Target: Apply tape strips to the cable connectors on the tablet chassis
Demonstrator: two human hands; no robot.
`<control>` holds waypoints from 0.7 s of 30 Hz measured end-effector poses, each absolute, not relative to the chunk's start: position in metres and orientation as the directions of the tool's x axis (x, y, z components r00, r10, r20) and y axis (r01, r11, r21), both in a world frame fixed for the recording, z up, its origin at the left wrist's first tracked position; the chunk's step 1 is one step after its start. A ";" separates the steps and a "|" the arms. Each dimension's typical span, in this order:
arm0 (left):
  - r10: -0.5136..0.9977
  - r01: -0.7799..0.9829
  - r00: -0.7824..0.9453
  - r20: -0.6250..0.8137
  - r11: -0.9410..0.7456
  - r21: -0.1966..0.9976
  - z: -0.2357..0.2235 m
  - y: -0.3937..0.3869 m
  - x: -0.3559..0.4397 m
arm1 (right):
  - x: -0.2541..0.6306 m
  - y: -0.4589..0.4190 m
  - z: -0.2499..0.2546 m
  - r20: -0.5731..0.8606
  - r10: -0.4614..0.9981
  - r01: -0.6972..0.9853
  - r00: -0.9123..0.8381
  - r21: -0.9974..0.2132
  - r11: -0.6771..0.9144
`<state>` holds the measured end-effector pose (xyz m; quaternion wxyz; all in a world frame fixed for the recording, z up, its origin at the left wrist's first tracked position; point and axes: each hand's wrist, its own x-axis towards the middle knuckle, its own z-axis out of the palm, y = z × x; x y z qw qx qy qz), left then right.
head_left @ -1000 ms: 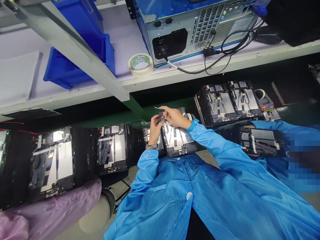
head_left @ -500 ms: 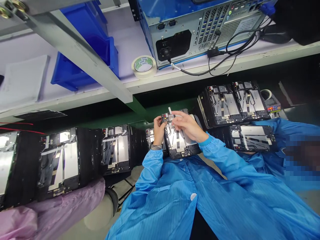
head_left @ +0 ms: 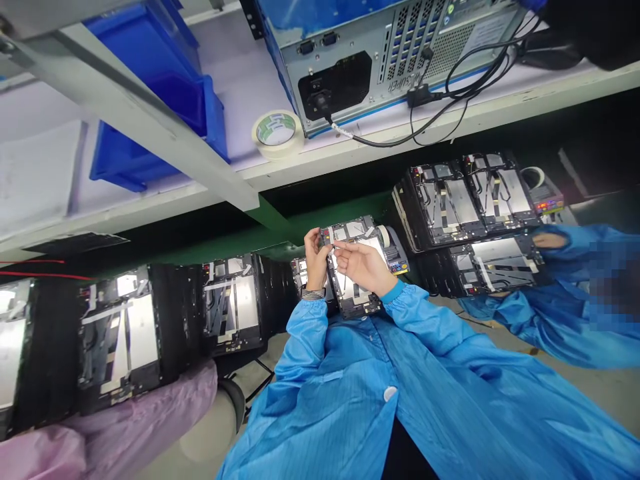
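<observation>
Both my hands are on a black-framed electronic unit (head_left: pixel 353 290) with a metal plate and ribbon cables, which looks tilted up off the bench. My left hand (head_left: pixel 316 260) is shut around its upper left edge, next to a small circuit board (head_left: pixel 327 234). My right hand (head_left: pixel 364 261) lies over the plate, its thumb and fingertips close together at that board. Whether a thin white strip is still between those fingertips is too small to tell.
Several similar units (head_left: pixel 230 307) lie in a row on both sides. A co-worker's blue sleeve (head_left: pixel 555 300) reaches in at right. Above stand a shelf with blue bins (head_left: pixel 140 133), a computer case (head_left: pixel 340 73) and a tape roll (head_left: pixel 276 132).
The unit has tilted up and turned slightly. My right hand has moved down and left to its upper corner, and the white strip no longer shows clearly. The co-worker's sleeve has shifted.
</observation>
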<state>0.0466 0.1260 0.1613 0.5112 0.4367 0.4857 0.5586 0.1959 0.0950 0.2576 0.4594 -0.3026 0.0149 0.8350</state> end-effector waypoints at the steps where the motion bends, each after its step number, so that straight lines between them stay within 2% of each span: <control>1: 0.995 -0.136 -0.098 0.000 -0.013 0.991 0.162 0.126 0.047 | 0.196 0.095 0.257 -0.523 0.756 -0.777 -0.394 -0.250 -0.578; 8: 0.994 -0.027 -0.103 0.034 -0.037 0.999 0.161 0.128 0.048 | 0.196 0.098 0.256 -0.555 0.739 -0.780 -0.381 -0.237 -0.579; 15: 0.997 0.220 -0.048 0.068 -0.056 0.974 0.164 0.127 0.043 | 0.196 0.105 0.256 -0.586 0.709 -0.785 -0.393 -0.187 -0.591; 21: 0.993 0.329 0.016 0.120 -0.118 0.937 0.171 0.128 0.038 | 0.196 0.109 0.256 -0.609 0.696 -0.790 -0.381 -0.177 -0.587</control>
